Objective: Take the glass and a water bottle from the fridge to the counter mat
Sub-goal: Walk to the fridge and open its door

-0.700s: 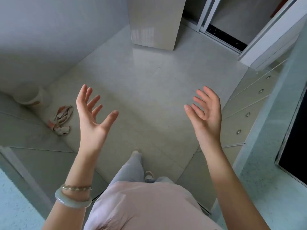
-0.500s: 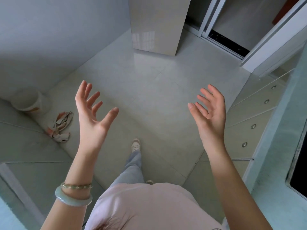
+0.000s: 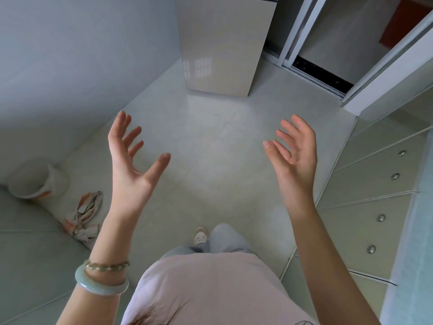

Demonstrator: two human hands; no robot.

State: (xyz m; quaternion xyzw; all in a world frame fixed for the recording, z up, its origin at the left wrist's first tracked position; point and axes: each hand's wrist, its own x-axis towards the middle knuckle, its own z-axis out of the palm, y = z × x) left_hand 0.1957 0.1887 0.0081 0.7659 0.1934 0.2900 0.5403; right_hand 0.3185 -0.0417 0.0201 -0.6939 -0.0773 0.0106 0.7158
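Both hands are raised in front of the body, palms turned inward toward each other, well apart. The left hand (image 3: 131,170) is spread wide: fingers splayed and pointing up, thumb angled out to the right. It holds nothing. The right hand (image 3: 295,158) is likewise spread, fingers slightly curled, thumb forward. It holds nothing.

The left wrist carries two items: a pale green bangle (image 3: 100,283) and, just above it, a beaded bracelet (image 3: 106,266).

The glass and the water bottle are not visible in this view. A tall, glossy beige unit (image 3: 220,48) stands at the far end of the floor, between the grey wall (image 3: 77,59) on the left and a sliding door frame (image 3: 295,41) on the right. It may be the fridge, but this cannot be confirmed. Its visible face is closed.

The pale tiled floor (image 3: 210,146) lies below the hands. At the left, a white bucket (image 3: 38,181) stands against the wall, with a crumpled cloth (image 3: 83,216) just beside it. At the right, a drawer bank (image 3: 372,195) with round metal knobs runs along the counter edge (image 3: 412,231).

At the bottom, the person's pink top (image 3: 206,292), grey trousers (image 3: 225,240) and one shoe (image 3: 200,235) are visible.
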